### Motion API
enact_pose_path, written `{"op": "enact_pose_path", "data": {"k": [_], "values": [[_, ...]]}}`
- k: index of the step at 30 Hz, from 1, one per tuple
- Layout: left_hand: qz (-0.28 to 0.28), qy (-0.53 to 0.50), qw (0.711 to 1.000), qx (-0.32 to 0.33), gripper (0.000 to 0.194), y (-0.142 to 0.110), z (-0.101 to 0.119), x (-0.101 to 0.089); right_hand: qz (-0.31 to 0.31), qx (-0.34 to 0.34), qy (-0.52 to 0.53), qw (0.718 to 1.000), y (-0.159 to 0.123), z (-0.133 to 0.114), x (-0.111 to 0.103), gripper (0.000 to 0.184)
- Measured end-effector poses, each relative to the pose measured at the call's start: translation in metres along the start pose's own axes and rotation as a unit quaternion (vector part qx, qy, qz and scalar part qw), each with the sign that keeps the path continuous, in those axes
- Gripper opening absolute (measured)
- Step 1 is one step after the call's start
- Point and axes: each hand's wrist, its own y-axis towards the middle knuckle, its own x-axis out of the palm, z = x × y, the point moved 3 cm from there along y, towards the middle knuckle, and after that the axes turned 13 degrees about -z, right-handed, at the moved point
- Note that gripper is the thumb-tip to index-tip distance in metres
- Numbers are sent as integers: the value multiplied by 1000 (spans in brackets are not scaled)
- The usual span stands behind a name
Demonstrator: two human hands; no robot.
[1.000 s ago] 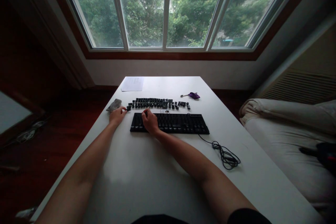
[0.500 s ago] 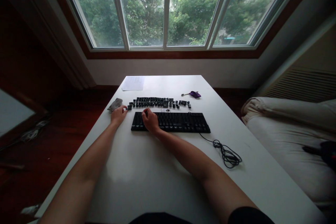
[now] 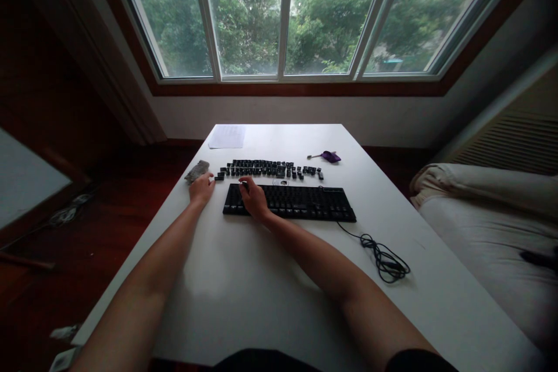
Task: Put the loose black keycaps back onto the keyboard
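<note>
Fingers (image 3: 244, 180) of the bare right hand (image 3: 256, 199) bend toward the thumb above the left end of a long, black, rectangular keyboard (image 3: 309, 202); whether they pinch something small, I cannot tell. The hand comes in from the near side, probably so that its fingertips stay clear of the keys beneath the palm.

The bare left hand (image 3: 201, 188) lies beyond the keyboard's left end, fingers loosely bent; whether they grasp anything is also unclear. It sits against or just beside a crumpled grey bag or cloth (image 3: 198, 170), near a wide black plastic keycap (image 3: 219, 176), a spot that seems chosen for easy reach of both.

Farther out, small black plastic keycaps (image 3: 257, 172) stand in uneven rows behind the keyboard, a layout that likely keeps their order readable. A small round clear disc or dish (image 3: 281, 182) lies between the rows and the keyboard. The thin black cable (image 3: 386, 261) is bundled at the near right, away from both hands. A purple scoop-like object (image 3: 330, 157) with a slim brush-like stick and a white paper sheet (image 3: 227, 136) occupy the far part of the glossy white table (image 3: 235, 290).
</note>
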Motion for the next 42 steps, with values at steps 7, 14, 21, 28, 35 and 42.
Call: {"op": "enact_pose_path", "data": {"k": [7,14,21,28,35,42], "values": [[8,46,999,5,22,-3,5,1,-6,-14,-17,1000,-2,-1,4,18],[2,37,999,17,25,-5,6,-2,-13,-8,72,997,0,-3,4,28],[6,43,996,79,25,-26,22,-3,6,-5,258,966,9,7,1,31],[6,40,992,117,22,-57,36,-2,4,-14,382,924,21,17,1,18],[-11,9,989,145,20,-58,32,3,-28,-36,465,884,23,15,-4,45],[-46,-44,978,200,22,-64,25,2,-116,-33,517,848,25,19,-10,45]]}}
